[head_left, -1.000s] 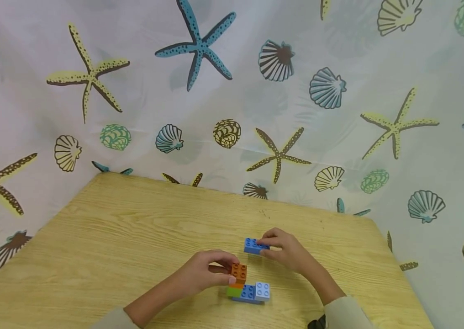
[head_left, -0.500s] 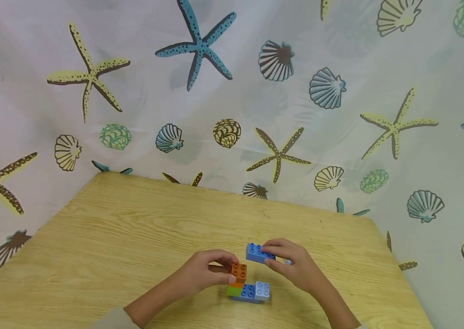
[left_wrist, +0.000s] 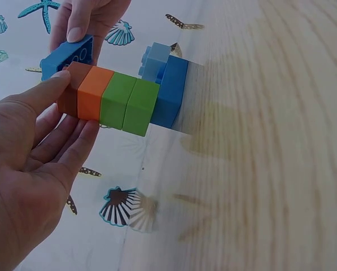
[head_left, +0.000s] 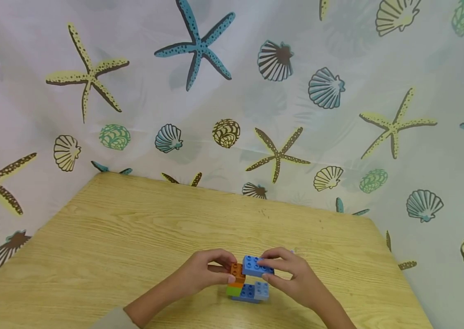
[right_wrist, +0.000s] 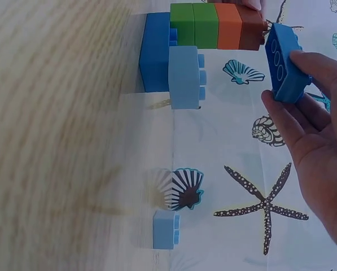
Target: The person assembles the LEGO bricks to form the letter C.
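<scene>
My left hand (head_left: 201, 274) grips the brown brick (left_wrist: 74, 90) at the top of a toy-brick stack. Below it come an orange brick (left_wrist: 95, 93) and two green bricks (left_wrist: 118, 100). These stand on one end of a long blue base brick (left_wrist: 171, 93), which carries a light blue brick (right_wrist: 184, 76) at its other end. Between thumb and fingers, my right hand (head_left: 295, 276) pinches another long blue brick (head_left: 252, 265), tilted, right by the brown one's studs. Whether the two touch I cannot tell.
A loose light blue brick (right_wrist: 163, 230) lies on the wooden table (head_left: 145, 228) beyond my right hand, mostly hidden in the head view. A curtain (head_left: 141, 100) printed with starfish and shells surrounds the table's back and sides.
My right hand has lifted the long blue brick off the table and brought it nearer, over to the top of the stack. The left hand has stayed on the brown brick.
</scene>
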`<state>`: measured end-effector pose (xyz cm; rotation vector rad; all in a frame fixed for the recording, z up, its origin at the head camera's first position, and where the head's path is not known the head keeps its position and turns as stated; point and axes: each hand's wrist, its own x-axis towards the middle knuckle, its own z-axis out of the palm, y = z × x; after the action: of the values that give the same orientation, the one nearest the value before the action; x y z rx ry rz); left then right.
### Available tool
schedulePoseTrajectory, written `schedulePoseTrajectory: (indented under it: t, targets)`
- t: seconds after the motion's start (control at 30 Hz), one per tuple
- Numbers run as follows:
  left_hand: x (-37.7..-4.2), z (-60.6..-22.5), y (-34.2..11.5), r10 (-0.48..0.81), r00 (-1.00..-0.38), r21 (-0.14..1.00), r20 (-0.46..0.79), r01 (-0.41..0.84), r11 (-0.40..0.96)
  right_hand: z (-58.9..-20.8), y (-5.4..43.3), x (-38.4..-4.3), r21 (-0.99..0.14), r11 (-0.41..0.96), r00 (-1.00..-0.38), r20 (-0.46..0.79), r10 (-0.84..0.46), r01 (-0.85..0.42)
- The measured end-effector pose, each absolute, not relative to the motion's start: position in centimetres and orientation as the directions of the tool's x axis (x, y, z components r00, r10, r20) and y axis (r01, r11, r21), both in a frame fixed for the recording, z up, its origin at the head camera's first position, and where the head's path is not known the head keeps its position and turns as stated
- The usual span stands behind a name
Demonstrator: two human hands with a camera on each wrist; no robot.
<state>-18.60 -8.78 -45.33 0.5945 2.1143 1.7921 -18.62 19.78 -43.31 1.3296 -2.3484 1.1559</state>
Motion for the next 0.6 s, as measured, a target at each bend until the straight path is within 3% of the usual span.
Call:
schedulePoseTrajectory:
  t: [0.6]
  targets:
    - [-18.6,-45.4,-8.9,0.508,-0.860,0.982,0.055,0.137,0.127,-42.2,18.6,-18.3,-0.427,0.262,-0.475,0.535,-0.699,-0.866]
